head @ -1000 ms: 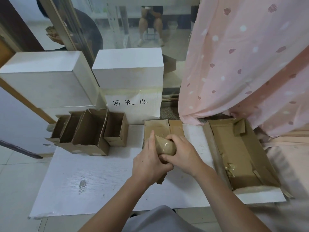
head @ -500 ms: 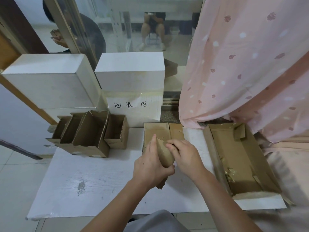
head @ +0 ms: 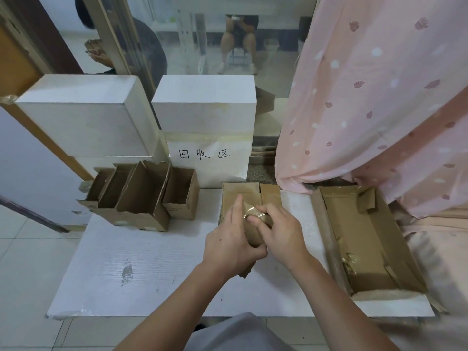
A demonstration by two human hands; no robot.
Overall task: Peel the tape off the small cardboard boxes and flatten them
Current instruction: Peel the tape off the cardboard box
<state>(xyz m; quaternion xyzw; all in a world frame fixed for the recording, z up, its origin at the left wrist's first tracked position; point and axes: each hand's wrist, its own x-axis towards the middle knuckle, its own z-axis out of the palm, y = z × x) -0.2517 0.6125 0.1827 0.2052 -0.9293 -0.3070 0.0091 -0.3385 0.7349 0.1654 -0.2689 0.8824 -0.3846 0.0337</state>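
Observation:
I hold a small brown cardboard box (head: 253, 234) upright above the white board (head: 141, 262), near its middle. My left hand (head: 231, 239) grips the box from the left, index finger pointing up along its side. My right hand (head: 278, 234) grips it from the right, thumb pressing on glossy clear tape (head: 253, 212) at the box's top. Most of the box is hidden between my hands. Flattened cardboard (head: 243, 193) lies on the board just behind my hands.
Several open small boxes (head: 141, 196) stand in a row at the board's back left. A large open carton (head: 367, 239) with tape scraps lies on the right. Two white boxes (head: 202, 107) and a labelled sheet stand behind. A pink curtain (head: 374, 97) hangs at the right.
The box has turned more upright between my hands. My right thumb has shifted onto the taped top; both hands stay at the same spot above the board.

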